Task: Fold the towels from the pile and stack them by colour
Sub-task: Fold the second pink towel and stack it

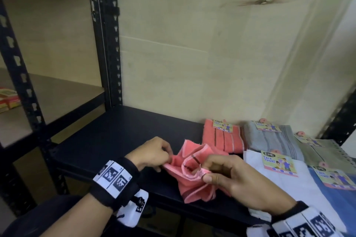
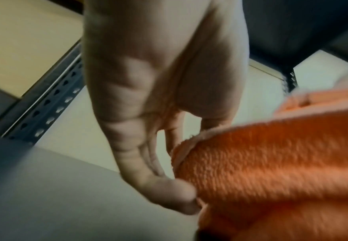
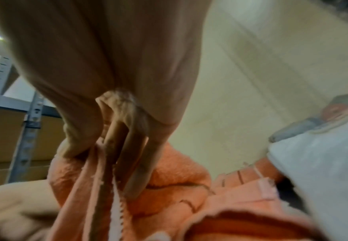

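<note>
- Both your hands are pinching the coral terry towel (image 1: 189,174): left hand (image 1: 154,153) grips its left edge, right hand (image 1: 234,177) grips the hemmed border with the dark stripe.
- It's bunched up, fuzzy loops showing, sitting low over the black shelf (image 1: 115,140).
- Off right: folded coral towel (image 1: 221,137), grey towel (image 1: 275,138), white towel (image 1: 289,184) and blue towel (image 1: 339,202), each lying flat with a paper label.

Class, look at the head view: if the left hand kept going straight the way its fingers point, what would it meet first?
The left hand points right, across the shelf, and already pinches the crumpled pink towel. Beyond the towel, the right hand probably comes next, though depth is unclear.
</note>
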